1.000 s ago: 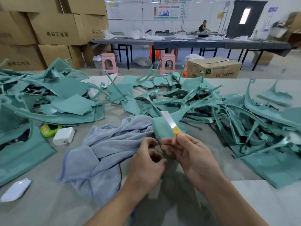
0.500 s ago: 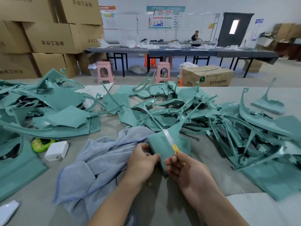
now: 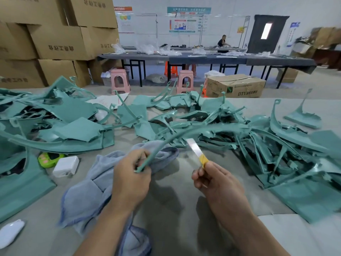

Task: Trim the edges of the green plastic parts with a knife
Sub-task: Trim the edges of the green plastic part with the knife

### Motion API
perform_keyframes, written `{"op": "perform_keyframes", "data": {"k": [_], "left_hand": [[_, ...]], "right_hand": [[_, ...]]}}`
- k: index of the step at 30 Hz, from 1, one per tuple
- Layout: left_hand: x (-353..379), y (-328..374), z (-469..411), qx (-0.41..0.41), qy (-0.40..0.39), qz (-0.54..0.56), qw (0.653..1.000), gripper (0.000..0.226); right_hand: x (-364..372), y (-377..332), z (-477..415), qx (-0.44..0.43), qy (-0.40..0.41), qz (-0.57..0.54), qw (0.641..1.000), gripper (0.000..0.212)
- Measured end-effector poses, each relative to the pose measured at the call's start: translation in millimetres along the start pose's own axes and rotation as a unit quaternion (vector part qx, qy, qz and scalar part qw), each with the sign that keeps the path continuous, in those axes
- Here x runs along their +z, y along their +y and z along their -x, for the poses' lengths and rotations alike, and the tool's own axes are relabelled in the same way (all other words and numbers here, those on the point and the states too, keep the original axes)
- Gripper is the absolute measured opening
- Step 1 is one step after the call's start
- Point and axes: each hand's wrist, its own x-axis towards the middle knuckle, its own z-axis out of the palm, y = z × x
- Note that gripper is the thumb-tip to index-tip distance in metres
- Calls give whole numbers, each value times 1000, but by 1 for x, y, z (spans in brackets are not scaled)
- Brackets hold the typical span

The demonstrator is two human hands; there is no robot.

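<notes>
My left hand (image 3: 130, 179) grips the near end of a long, curved green plastic part (image 3: 184, 134) that arcs up and to the right, blurred, over the table. My right hand (image 3: 215, 180) pinches a knife (image 3: 196, 152) with a bare steel blade and a yellow band, blade pointing up and left, apart from the part. Heaps of green plastic parts lie on the table: one pile (image 3: 55, 122) at the left, another pile (image 3: 276, 148) at the right.
A grey-blue cloth (image 3: 86, 189) is crumpled under my left hand. A white charger (image 3: 65, 166), a green gadget (image 3: 48, 159) and a white object (image 3: 10, 231) lie at the left. Cardboard boxes (image 3: 59, 39), pink stools (image 3: 120, 80) and a long table (image 3: 203, 58) stand behind.
The flat green piece held against the blade has gone. My left hand now grips a long curved part, and my right hand has drawn the knife away to the right.
</notes>
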Motion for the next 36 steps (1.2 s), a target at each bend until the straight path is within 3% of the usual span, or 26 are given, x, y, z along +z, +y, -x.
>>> {"op": "perform_keyframes", "data": {"k": [4, 6, 8, 12, 18, 21, 24, 26, 27, 29, 30, 32, 33, 35, 36], "left_hand": [[14, 5, 14, 48, -91, -168, 980, 6], [16, 8, 13, 45, -119, -181, 975, 23], [13, 9, 12, 55, -114, -177, 976, 20], [12, 12, 11, 93, -88, -188, 974, 42], [17, 9, 7, 56, -90, -276, 955, 20], [17, 11, 9, 94, -60, -256, 960, 25], [17, 12, 10, 106, -60, -253, 960, 34], [20, 10, 11, 105, -65, -259, 958, 37], [21, 9, 11, 102, -65, -263, 957, 38], [21, 8, 10, 103, -67, -272, 955, 36], [21, 9, 10, 102, -65, -277, 953, 35], [22, 8, 10, 103, -54, -277, 954, 32], [22, 8, 10, 108, -36, -273, 955, 28], [18, 8, 7, 108, -9, -257, 960, 15], [16, 9, 6, 107, 0, -244, 964, 24]], "right_hand": [[6, 7, 7, -38, -27, 85, 995, 25], [8, 14, 8, -63, -17, 159, 985, 32], [9, 17, 7, -106, -12, 233, 966, 35], [8, 16, 6, -152, -45, 277, 948, 33], [0, 18, 6, -139, -56, 355, 923, 36], [-7, 19, 0, -134, 75, 403, 902, 38], [-27, 3, -9, -123, 304, 474, 817, 46], [-36, -4, -11, -142, 364, 479, 786, 48], [-34, -5, -10, -162, 333, 457, 808, 47], [-19, 2, -2, -183, 185, 412, 873, 42], [-10, 8, 3, -180, 106, 422, 882, 42], [-1, 19, 7, -173, 42, 493, 852, 46], [-3, 21, 5, -173, 71, 521, 833, 48], [-14, 13, -2, -137, 214, 553, 794, 47], [-23, 6, -5, -94, 289, 559, 772, 47]]}}
